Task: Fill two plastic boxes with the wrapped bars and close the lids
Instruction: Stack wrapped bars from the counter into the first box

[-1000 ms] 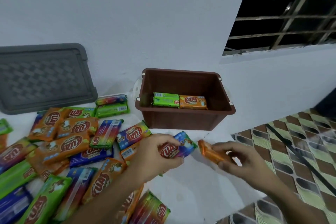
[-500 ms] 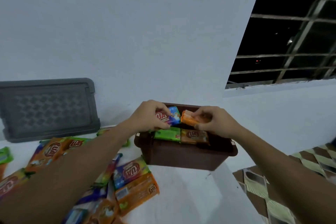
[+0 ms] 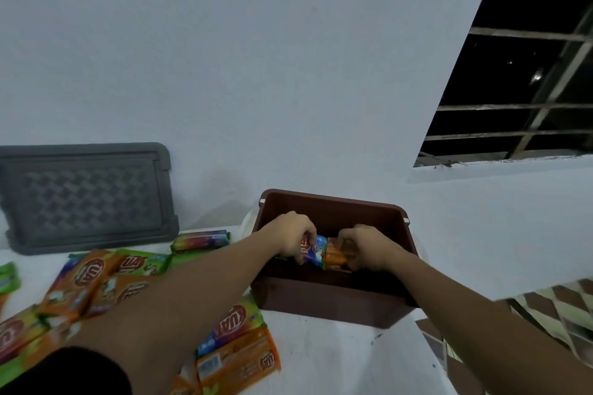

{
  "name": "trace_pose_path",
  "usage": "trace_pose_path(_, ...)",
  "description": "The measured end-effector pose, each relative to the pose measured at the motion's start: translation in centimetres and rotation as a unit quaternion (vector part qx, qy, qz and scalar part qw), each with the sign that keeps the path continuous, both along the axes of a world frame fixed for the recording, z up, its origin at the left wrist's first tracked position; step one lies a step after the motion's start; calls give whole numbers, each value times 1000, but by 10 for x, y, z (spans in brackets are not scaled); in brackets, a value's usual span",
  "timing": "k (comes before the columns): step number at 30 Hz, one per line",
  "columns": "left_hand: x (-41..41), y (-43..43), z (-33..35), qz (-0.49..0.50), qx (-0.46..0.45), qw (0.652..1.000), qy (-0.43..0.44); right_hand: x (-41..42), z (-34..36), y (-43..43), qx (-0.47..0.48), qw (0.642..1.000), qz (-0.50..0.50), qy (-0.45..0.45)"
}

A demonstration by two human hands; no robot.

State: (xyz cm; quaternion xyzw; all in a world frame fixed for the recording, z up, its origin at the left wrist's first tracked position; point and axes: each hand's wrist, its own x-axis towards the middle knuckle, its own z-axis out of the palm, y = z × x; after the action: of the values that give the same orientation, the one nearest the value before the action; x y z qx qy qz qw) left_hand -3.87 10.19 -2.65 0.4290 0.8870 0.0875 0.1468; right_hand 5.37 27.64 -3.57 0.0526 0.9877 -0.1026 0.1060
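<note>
A brown plastic box (image 3: 330, 305) stands open on the white table against the wall. Both my hands are down inside it. My left hand (image 3: 290, 234) grips a blue wrapped bar (image 3: 313, 250). Right beside it, my right hand (image 3: 364, 245) grips an orange wrapped bar (image 3: 335, 258); the two bars touch end to end. The bars lying lower in the box are hidden by my hands. A heap of loose wrapped bars (image 3: 96, 279) in orange, green and blue covers the table to the left.
A grey lid (image 3: 86, 196) leans against the wall at the back left. A barred window (image 3: 519, 74) opens at the upper right. The table's right edge (image 3: 430, 349) drops to a patterned floor (image 3: 561, 301).
Both hands carried their bars from the table's front up over the box and have now lowered them inside it. The camera has tilted, so the box sits lower in view.
</note>
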Motion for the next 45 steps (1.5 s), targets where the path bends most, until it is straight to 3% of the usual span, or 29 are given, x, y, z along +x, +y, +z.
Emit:
trace_pose_path(7,-6,3,-8,19,7,999,-25,-2,-6,1,-5,1000,-6,14)
trace_pose_path(25,1,5,-13,-29,-3,998,46,-1,-5,-2,22,1000,-14,16)
trace_pose_path(29,7,2,-5,-18,-12,1000,5,7,1,-1,-18,1000,-25,7)
trace_pose_path(32,17,-12,12,-1,74,996,-51,19,10,-4,-107,992,-47,50)
trace_pose_path(36,46,-51,31,4,245,969,12,49,24,-28,-230,959,-63,151)
trace_pose_path(41,92,-112,18,36,419,903,91,85,30,-64,-215,929,-43,299)
trace_pose_path(45,111,-150,-22,123,449,880,91,106,17,-100,-142,908,36,392)
